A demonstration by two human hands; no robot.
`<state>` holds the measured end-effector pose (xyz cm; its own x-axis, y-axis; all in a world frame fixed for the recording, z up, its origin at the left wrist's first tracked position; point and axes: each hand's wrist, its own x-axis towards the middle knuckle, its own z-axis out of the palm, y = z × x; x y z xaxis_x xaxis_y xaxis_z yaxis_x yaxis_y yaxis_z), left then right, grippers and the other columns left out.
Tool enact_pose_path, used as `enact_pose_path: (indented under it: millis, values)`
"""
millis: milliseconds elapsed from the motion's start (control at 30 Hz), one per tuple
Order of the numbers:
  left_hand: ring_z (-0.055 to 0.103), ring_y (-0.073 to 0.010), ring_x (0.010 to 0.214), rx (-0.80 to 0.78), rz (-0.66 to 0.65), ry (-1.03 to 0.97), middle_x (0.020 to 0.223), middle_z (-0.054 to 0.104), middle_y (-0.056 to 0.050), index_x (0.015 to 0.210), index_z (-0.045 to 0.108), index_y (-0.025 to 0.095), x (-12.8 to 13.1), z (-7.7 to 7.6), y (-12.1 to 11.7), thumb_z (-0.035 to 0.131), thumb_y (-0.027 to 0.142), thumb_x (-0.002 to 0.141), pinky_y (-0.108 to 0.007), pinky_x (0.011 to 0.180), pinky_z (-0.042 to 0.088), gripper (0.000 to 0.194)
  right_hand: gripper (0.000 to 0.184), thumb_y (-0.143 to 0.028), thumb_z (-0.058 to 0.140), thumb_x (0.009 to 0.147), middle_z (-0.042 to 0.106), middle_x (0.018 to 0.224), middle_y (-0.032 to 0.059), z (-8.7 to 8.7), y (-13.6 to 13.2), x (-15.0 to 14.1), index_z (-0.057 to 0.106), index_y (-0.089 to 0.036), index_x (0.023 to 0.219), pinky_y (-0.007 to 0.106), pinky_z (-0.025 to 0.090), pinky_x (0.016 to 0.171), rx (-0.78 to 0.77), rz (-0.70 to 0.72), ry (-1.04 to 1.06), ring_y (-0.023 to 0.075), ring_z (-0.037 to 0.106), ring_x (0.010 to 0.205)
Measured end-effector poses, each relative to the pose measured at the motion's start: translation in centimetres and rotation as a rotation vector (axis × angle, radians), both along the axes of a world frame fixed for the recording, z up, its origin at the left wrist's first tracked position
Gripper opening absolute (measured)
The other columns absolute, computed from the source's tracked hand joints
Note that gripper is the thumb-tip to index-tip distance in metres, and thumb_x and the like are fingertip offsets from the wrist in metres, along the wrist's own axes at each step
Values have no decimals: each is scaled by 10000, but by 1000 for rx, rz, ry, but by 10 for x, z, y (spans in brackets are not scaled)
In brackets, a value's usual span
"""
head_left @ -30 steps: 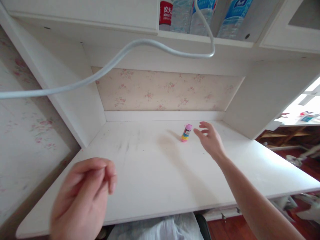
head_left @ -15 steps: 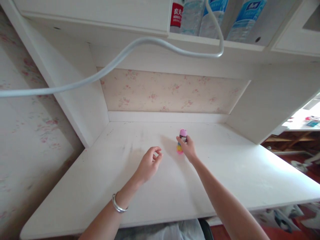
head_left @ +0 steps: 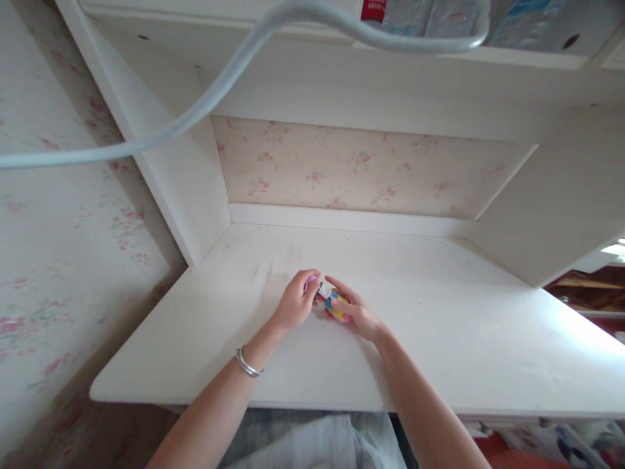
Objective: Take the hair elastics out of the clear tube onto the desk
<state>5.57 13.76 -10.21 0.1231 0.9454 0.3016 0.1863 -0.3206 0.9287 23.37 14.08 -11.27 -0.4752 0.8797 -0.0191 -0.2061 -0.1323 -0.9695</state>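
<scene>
A small multicoloured bottle-shaped thing (head_left: 325, 291) lies tilted between my two hands above the white desk. It has a pink-purple top, a dark and white band, and a blue, yellow and pink body; its exact kind does not show. My left hand (head_left: 294, 301) closes around the top end, which is mostly covered by the fingers. Wrapped about the lower body is my right hand (head_left: 360, 315), its thumb lying along the near side. A silver bangle (head_left: 249, 363) circles my left wrist.
A white desk (head_left: 205, 352) with side panels reaches back to a flowered wall strip (head_left: 336, 166). Overhead, a pale cable (head_left: 185, 120) sags across the view. Several plastic bottles (head_left: 405, 18) stand on the shelf above. Patterned wallpaper (head_left: 58, 260) covers the left wall.
My right hand has brought the bottle-shaped thing nearer and to the left, tipping it over. My left hand has closed on its top. The view has tilted down.
</scene>
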Motion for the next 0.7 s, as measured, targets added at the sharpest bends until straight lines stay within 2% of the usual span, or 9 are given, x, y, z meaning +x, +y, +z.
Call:
enact_pose_path:
  millis: [100, 200, 300, 433, 500, 700]
  values:
    - [620, -149, 764, -48, 37, -118, 1029, 570, -89, 1164, 473, 152, -1, -7, 5, 425, 508, 908, -258, 598, 548, 441, 380, -515, 594, 817, 618, 841, 21, -7, 5, 4, 594, -236, 1075, 225, 436, 451, -101, -74, 24, 101, 560, 531]
    - [593, -126, 656, -77, 68, -44, 959, 562, -72, 1119, 494, 148, -4, -12, 8, 407, 508, 914, -255, 533, 531, 424, 355, -534, 588, 815, 590, 735, 9, -11, 8, 2, 606, -191, 904, 189, 344, 352, -106, -157, -41, 69, 488, 426]
    - [579, -140, 672, -48, 159, 141, 956, 561, -82, 1008, 548, 158, -6, -14, 9, 329, 475, 945, -257, 521, 497, 392, 354, -485, 662, 774, 596, 752, 12, -12, 7, 0, 621, -182, 953, 184, 375, 391, -68, -177, -63, 70, 507, 474]
    - [573, -190, 835, 86, 292, 382, 872, 582, -73, 856, 553, 175, -8, -13, 9, 317, 403, 962, -324, 760, 470, 345, 365, -428, 717, 734, 621, 786, 21, -11, 5, -1, 638, -185, 995, 199, 408, 452, -42, -162, -59, 73, 509, 516]
    - [567, -197, 846, 119, 331, 449, 831, 586, -67, 810, 539, 182, -8, -13, 9, 312, 383, 966, -338, 810, 434, 341, 368, -413, 727, 725, 627, 786, 22, -12, 5, -1, 644, -191, 1006, 214, 426, 481, -38, -157, -58, 83, 524, 535]
    - [567, -188, 760, 48, 368, 510, 762, 596, -60, 758, 538, 191, -8, -11, 10, 283, 397, 970, -298, 722, 395, 390, 391, -405, 753, 692, 640, 801, 32, -12, 4, -2, 658, -186, 1002, 249, 452, 514, -20, -171, -61, 99, 542, 543]
